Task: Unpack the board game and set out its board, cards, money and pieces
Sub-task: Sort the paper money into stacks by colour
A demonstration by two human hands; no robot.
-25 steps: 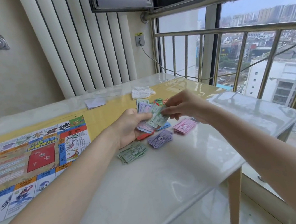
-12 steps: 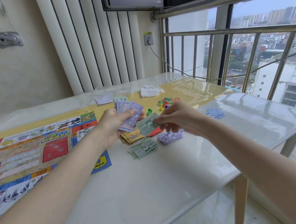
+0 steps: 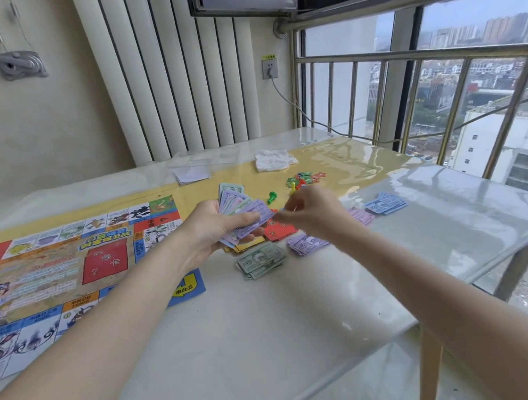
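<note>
The colourful game board (image 3: 63, 266) lies flat on the left of the table. My left hand (image 3: 210, 232) grips a fan of play money (image 3: 240, 211), a purple bill on top. My right hand (image 3: 317, 218) is just right of it, fingertips pinching the right end of that top purple bill (image 3: 259, 212). Below the hands lie sorted piles: green bills (image 3: 260, 260), purple bills (image 3: 305, 244), lilac bills (image 3: 362, 215), blue bills (image 3: 385, 204). Red cards (image 3: 280, 231) and yellow cards (image 3: 250, 244) lie partly under the hands. A green pawn (image 3: 271, 197) and a heap of coloured pieces (image 3: 305, 179) sit behind.
A crumpled white tissue (image 3: 274, 160) and a folded white sheet (image 3: 192, 175) lie at the back of the glossy table (image 3: 272, 326). The table's rounded right edge runs beside a metal window railing (image 3: 405, 57). A cable hangs from a wall socket (image 3: 270, 68).
My right hand no longer holds the green bill it pinched half a second ago. It has come back to the fan in my left hand.
</note>
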